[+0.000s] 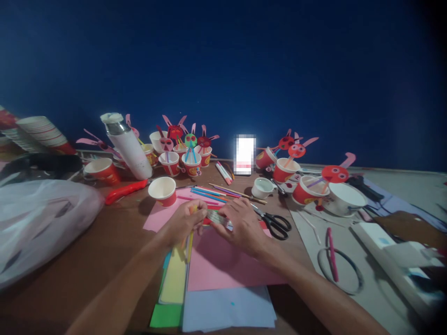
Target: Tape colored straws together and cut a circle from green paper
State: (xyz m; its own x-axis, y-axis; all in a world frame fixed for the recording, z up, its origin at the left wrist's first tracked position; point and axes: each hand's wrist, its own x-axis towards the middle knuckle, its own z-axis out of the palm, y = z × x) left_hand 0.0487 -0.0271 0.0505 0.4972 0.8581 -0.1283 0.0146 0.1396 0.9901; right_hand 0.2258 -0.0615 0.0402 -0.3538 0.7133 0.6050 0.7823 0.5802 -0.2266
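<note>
A thin, pale strip [217, 217], flat and ruler-like, lies across the pink paper sheet [223, 265] at the middle of the table, pinched at both ends. The left hand [185, 223] curls closed around its left end together with a slim yellow stick [190, 242] that points toward the near edge. The right hand [242, 225] presses down on the strip's right end, fingers bent close together.

Beneath the pink sheet, smooth flat papers fan out: yellow, green and pale blue, reaching the near edge. Black-handled scissors [275, 223] lie just right of the right hand. Coloured pencils [213, 193] lie loose just beyond the hands.

An empty red paper cup [163, 190] with a white inside stands far-left of the hands. Further back, similar cups hold round paper faces on sticks [191, 151]. A crumpled plastic bag [38, 223] fills the left side; bare brown tabletop [104, 251] lies open between it and the papers
</note>
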